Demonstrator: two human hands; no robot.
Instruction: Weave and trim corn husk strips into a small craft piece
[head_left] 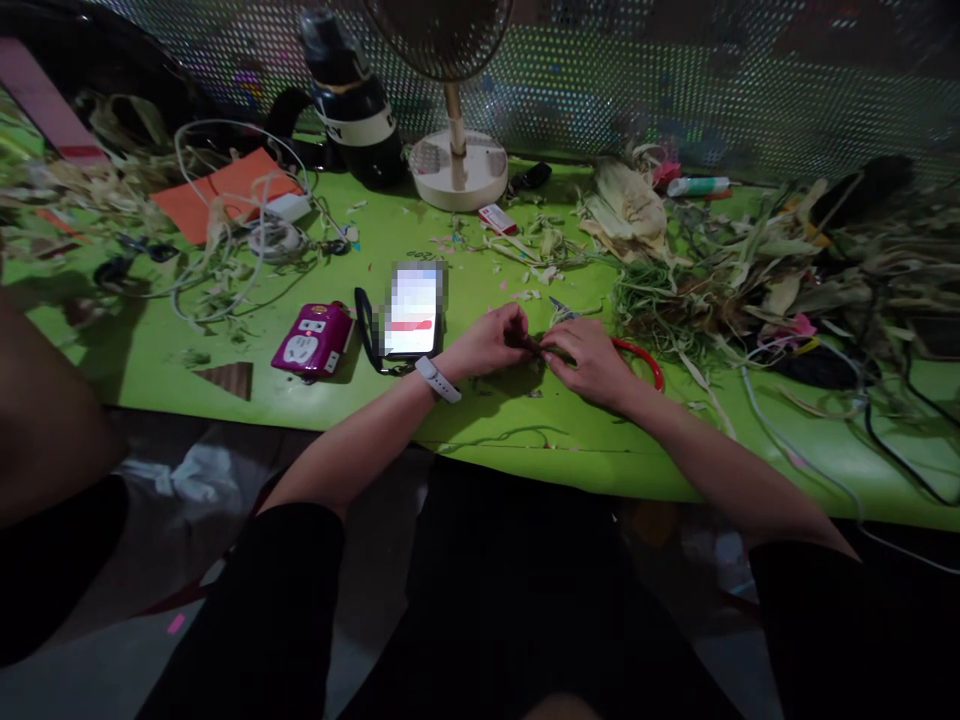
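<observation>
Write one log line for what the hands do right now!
left hand: pinching small dark piece | right hand: pinching same piece | beside: phone, red-handled scissors | surface: green table

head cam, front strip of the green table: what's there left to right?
Brown triangle → magenta power strip → phone → left hand → right hand → red scissor handle → husk pile.
</observation>
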